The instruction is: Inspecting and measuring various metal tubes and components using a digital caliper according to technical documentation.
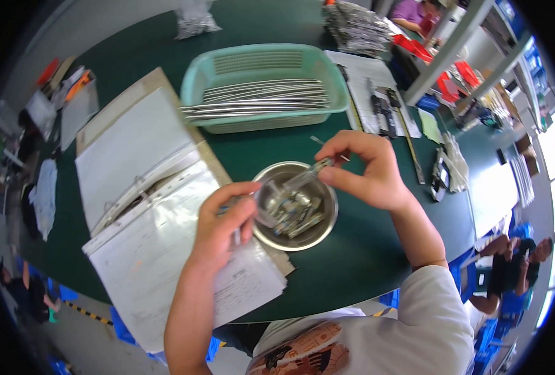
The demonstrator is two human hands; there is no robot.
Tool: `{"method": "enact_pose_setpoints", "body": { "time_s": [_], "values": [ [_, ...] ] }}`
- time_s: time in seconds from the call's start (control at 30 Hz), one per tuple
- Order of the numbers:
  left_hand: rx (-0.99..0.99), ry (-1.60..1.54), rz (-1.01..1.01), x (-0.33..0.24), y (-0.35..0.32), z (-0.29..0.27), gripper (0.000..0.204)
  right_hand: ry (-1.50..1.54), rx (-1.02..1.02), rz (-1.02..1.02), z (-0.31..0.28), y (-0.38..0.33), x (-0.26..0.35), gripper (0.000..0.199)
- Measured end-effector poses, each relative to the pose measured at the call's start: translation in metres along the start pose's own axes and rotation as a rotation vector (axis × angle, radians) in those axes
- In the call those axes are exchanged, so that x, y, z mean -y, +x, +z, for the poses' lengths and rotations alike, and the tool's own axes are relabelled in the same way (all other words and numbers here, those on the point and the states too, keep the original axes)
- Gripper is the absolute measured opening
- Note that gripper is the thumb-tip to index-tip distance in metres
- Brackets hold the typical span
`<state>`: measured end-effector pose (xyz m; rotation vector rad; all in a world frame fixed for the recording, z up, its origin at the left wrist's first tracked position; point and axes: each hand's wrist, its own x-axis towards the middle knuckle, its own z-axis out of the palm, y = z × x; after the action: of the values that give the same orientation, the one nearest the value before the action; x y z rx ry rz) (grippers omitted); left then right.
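Note:
A round steel bowl [331, 225] stands on the green table in front of me, with several small shiny metal parts [299, 219] and bits of clear plastic inside. Above its right rim, my right hand [371, 172] pinches a slim, shiny metal piece [315, 172] between thumb and fingers; its exact kind I cannot make out. My left hand [224, 219] is closed at the bowl's left rim, over the edge of the binder. Between its fingers is a small, partly clear piece, blurred and mostly covered by the fingers.
An open ring binder [140, 144] with papers lies at left. Beyond the bowl sits a pale green basket [265, 125] of long metal strips. Calipers [383, 112], white gloves [455, 162] and a stack of silvery packets [358, 28] are at right. Other people are in the background.

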<state>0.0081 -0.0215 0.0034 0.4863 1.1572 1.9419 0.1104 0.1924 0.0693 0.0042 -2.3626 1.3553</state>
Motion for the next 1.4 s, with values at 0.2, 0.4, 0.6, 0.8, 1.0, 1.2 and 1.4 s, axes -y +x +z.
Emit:
{"method": "enact_pose_setpoints", "body": {
  "time_s": [0.2, 0.4, 0.6, 0.8, 1.0, 1.2, 1.4],
  "values": [
    [-0.049, 0.05, 0.003, -0.005, -0.005, 0.007, 0.037, -0.006, 0.223, 0.016, 0.04, 0.038, 0.018, 0.017],
    [-0.022, -0.099, -0.105, -0.006, -0.006, 0.001, 0.026, 0.081, 0.198, -0.041, 0.051, 0.039, 0.016, 0.015],
    [-0.009, -0.116, -0.099, -0.002, -0.005, 0.002, 0.027, 0.121, 0.245, -0.108, 0.05, 0.041, 0.01, 0.013],
    [-0.012, -0.187, -0.08, -0.003, 0.003, 0.01, 0.027, 0.113, 0.161, -0.057, 0.054, 0.044, 0.005, 0.013],
    [0.004, 0.065, -0.033, -0.003, -0.001, -0.001, 0.029, 0.0, 0.244, -0.125, 0.066, 0.047, 0.001, 0.015],
    [0.013, 0.079, -0.026, 0.004, -0.001, 0.007, 0.029, 0.056, 0.201, 0.013, 0.069, 0.034, 0.0, 0.013],
    [-0.04, 0.049, 0.05, 0.007, 0.001, 0.015, 0.019, -0.031, 0.178, -0.079, 0.054, 0.038, -0.02, 0.016]
  ]
}}
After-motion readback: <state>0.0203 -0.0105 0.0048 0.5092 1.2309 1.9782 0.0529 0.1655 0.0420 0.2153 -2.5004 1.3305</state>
